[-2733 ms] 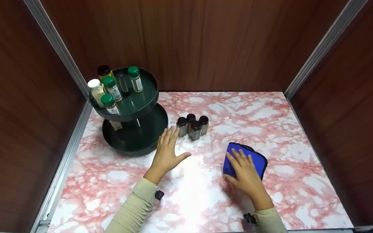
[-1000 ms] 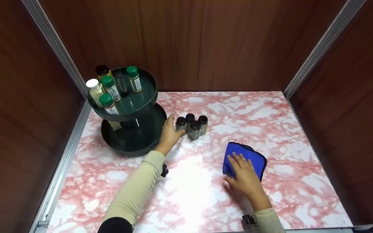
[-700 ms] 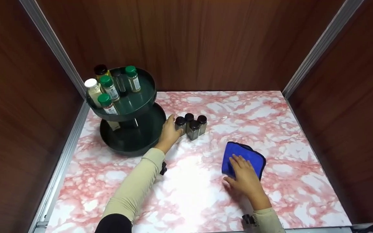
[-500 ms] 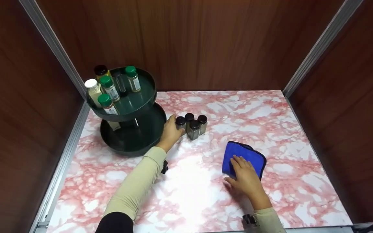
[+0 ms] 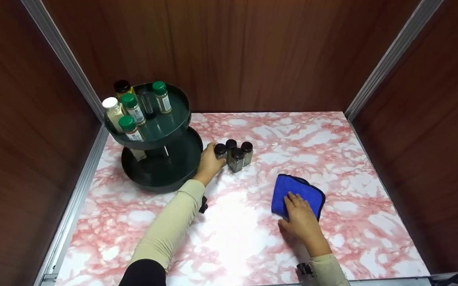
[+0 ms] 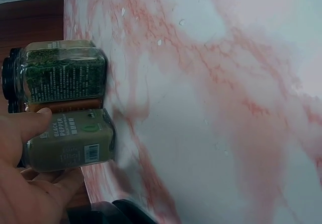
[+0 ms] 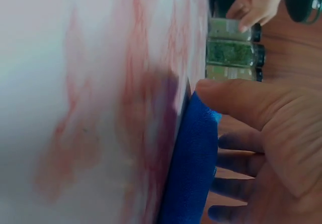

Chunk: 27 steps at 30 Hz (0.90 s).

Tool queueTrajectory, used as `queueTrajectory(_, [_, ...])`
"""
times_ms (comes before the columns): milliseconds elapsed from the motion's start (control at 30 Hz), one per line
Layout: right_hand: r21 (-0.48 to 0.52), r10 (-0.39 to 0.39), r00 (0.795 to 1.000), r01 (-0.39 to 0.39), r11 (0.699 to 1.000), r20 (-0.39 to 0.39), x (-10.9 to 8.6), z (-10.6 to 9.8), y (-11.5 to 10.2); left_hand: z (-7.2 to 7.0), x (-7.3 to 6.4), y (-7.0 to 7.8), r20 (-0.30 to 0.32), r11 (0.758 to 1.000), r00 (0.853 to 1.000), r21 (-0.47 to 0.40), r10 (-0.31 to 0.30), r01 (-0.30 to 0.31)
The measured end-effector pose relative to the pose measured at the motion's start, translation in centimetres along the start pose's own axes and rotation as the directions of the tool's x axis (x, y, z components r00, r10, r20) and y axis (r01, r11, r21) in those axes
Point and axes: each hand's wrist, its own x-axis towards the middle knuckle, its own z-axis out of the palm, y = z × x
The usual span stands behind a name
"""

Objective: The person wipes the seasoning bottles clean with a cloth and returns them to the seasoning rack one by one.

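Note:
My left hand [image 5: 210, 163] grips the leftmost spice jar [image 5: 221, 153], thumb on the near side and fingers behind. In the left wrist view this pepper jar [image 6: 75, 141] reads "Black Pepper" and has a barcode. Beside it stand several more black-capped glass jars, among them a jar of green flakes [image 6: 65, 75]; all are upright on the table. My right hand [image 5: 303, 220] lies over a folded blue cloth [image 5: 311, 195] with black edging, fingers extended on top. From the right wrist, the cloth [image 7: 190, 163] shows under spread fingertips.
A dark green two-tier turntable [image 5: 165, 174] stands left of the jars. Its upper tier carries several bottles, such as a white-capped bottle [image 5: 113, 113] and a green-capped bottle [image 5: 161, 97]. Brown panels [image 5: 253, 55] close in the marbled pink-white table [image 5: 233, 230] at the back and sides.
My left hand has moved from in front of the turntable to the leftmost jar and closed round it. The right hand stays on the cloth, its fingers drawn back slightly.

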Motion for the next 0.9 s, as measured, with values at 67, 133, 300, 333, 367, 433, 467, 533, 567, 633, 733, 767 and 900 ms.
queueTrajectory(67, [-0.004,0.011,1.000,-0.011,1.000,0.007,0.0,0.2,0.0,0.0,-0.1,-0.1,-0.004,1.000,1.000,-0.010,0.001,-0.001])
queueTrajectory(133, [-0.006,0.015,1.000,-0.015,1.000,0.008,-0.1,0.4,0.1,0.1,-0.3,-0.2,-0.006,1.000,1.000,-0.017,-0.001,0.001])
queueTrajectory(300, [-0.018,0.013,1.000,-0.013,1.000,-0.002,-0.1,0.7,0.1,0.2,-0.4,-0.5,-0.010,1.000,1.000,-0.019,-0.009,0.009])
queueTrajectory(333, [-0.022,0.009,1.000,-0.009,1.000,-0.006,-0.1,0.8,0.1,0.3,-0.4,-0.5,-0.014,1.000,1.000,-0.018,-0.009,0.009])
queueTrajectory(367, [-0.025,0.007,1.000,-0.007,1.000,-0.011,-0.1,0.8,0.1,0.3,-0.4,-0.6,-0.017,1.000,1.000,-0.016,-0.009,0.009])
queueTrajectory(433, [-0.037,-0.002,1.000,0.001,0.999,-0.024,0.0,0.9,0.2,0.3,-0.4,-0.6,-0.029,1.000,1.000,-0.008,0.003,-0.003])
queueTrajectory(467, [-0.043,-0.006,1.000,0.004,0.999,-0.029,0.0,0.9,0.2,0.4,-0.4,-0.6,-0.031,1.000,0.999,-0.007,0.008,-0.008])
queueTrajectory(533, [-0.059,-0.017,0.999,0.014,0.998,-0.048,0.1,1.0,0.2,0.3,-0.4,-0.6,-0.034,1.000,0.999,-0.006,0.018,-0.018])
queueTrajectory(567, [-0.069,-0.019,0.998,0.015,0.998,-0.053,0.1,1.0,0.2,0.3,-0.4,-0.6,-0.031,1.000,0.999,-0.008,0.019,-0.019])
queueTrajectory(633, [-0.084,-0.021,0.998,0.015,0.996,-0.062,0.1,1.1,0.3,0.2,-0.4,-0.6,-0.024,1.000,1.000,-0.012,0.014,-0.014])
queueTrajectory(733, [-0.095,-0.015,0.997,0.008,0.995,-0.070,0.2,1.2,0.4,0.0,-0.3,-0.6,-0.006,1.000,1.000,-0.029,-0.006,0.006])
queueTrajectory(767, [-0.096,-0.012,0.998,0.005,0.995,-0.069,0.2,1.2,0.4,0.0,-0.3,-0.6,-0.001,0.999,1.000,-0.033,-0.013,0.013])
queueTrajectory(900, [-0.095,-0.008,0.997,0.001,0.995,-0.072,0.4,1.2,0.4,0.0,-0.2,-0.7,0.002,0.998,1.000,-0.052,-0.025,0.025])
